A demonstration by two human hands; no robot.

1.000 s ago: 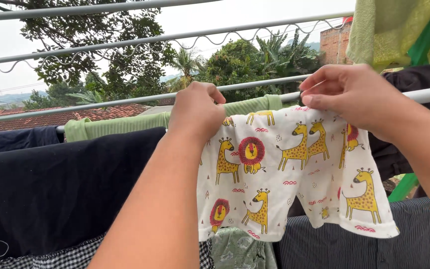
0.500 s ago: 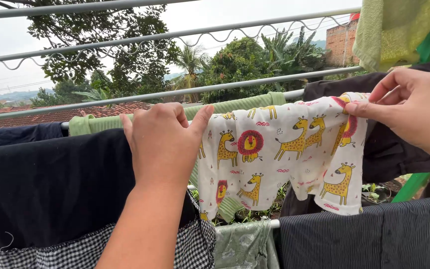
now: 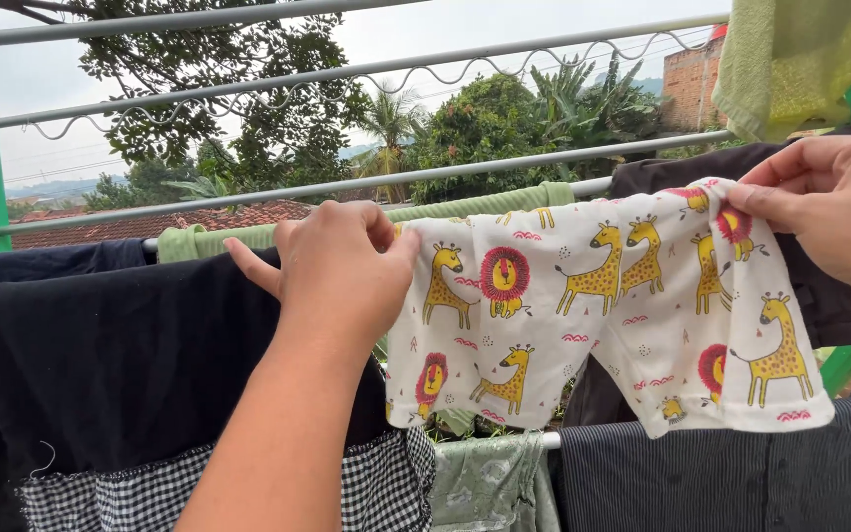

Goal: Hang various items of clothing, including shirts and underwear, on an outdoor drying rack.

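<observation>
Left hand [image 3: 345,271] pinches the left waist corner of small animal-print shorts [image 3: 593,305]; black garment [image 3: 120,365] hangs just left of it. Right hand [image 3: 834,212] grips the right corner. Shorts held stretched over the drying-rack rail [image 3: 504,169]. Step appears to be spreading; draping needs even lowering.

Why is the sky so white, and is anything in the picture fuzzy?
Head view: the sky is overcast and washed out to near white, so light is soft with no hard shadows. The printed shorts held by the left hand and right hand look sharp; the far trees are slightly hazy.
</observation>
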